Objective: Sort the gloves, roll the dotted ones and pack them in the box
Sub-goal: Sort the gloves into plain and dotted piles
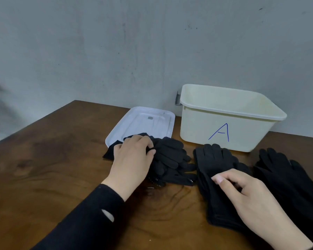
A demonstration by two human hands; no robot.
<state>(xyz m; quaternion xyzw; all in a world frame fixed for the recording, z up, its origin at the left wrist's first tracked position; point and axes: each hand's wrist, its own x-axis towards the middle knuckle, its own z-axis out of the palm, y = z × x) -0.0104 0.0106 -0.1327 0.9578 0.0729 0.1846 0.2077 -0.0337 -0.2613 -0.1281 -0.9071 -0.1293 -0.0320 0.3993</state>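
Black gloves lie in three groups on the wooden table. My left hand [132, 159] grips the top glove of the jumbled left pile [172, 159]; small dots show on a glove at that pile's lower edge. My right hand [242, 193] rests with curled fingers on the flat middle stack [211, 159] and pinches its top glove. A third stack [278, 170] lies at the far right. The cream box [202, 130] marked with a blue A stands open behind the gloves; I see nothing inside it.
The box's white lid [145, 121] lies upside down left of the box, partly under the left pile. A grey wall rises behind the table. Bare wood [52, 159] stretches to the left and along the front.
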